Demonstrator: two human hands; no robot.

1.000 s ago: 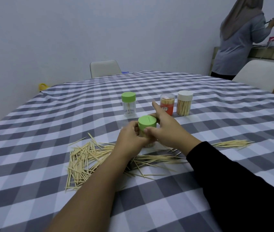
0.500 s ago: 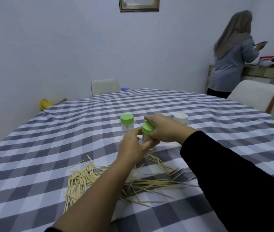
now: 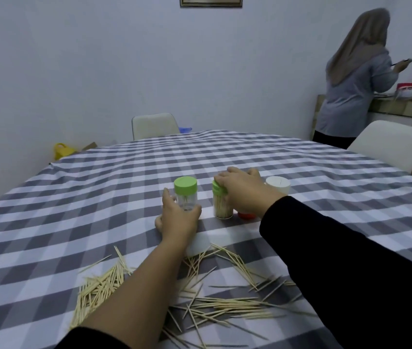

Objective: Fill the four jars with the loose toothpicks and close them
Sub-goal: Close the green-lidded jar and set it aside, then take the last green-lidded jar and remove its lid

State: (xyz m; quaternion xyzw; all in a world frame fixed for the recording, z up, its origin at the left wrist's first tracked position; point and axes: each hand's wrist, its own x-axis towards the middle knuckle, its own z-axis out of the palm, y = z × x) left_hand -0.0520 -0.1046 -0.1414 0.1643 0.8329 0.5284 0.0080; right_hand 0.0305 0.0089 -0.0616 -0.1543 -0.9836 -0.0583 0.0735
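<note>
Right hand (image 3: 244,195) draped over the green lid (image 3: 218,188) of a full toothpick jar (image 3: 223,209), fingers (image 3: 225,172) curled down round the cap, jar base on the checked worktop (image 3: 99,187). Probably set down here to line up with the finished jars: white-lidded jar (image 3: 278,184) just beyond the knuckles, orange jar (image 3: 246,215) mostly hidden beneath the palm.

Left hand (image 3: 178,217) cupped round the base of the near-empty clear jar (image 3: 186,201), thumb on the near right side, fingers (image 3: 167,197) wrapping the far left; its green cap (image 3: 185,185) on, well above the fingertips. Judged the last jar to fill, gripped low so as to draw it toward the pile.

Loose toothpicks (image 3: 200,293) scattered on the worktop well behind both wrists, under the forearms, a tidier heap to the left. Cap needs to come off before loading; risk of tipping the light jar if pulled fast.
</note>
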